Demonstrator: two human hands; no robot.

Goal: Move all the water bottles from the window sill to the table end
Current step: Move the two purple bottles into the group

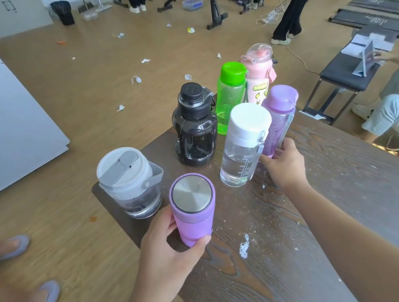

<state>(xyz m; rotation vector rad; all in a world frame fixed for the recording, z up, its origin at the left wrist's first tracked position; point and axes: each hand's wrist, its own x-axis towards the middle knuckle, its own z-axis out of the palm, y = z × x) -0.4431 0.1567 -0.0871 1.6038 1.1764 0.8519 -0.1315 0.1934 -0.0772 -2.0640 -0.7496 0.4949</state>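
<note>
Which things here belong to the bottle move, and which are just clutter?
Job: purple steel-lidded flask, grey-lidded jug, black jug, clear white-capped bottle, green bottle, pink bottle, purple translucent bottle.

Clutter: floor paper scraps, bin, bench.

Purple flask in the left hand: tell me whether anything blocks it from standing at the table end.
Nothing visible does. The left hand holds the purple flask over bare table near the edge, with the grey-lidded jug beside it on the left.
</note>
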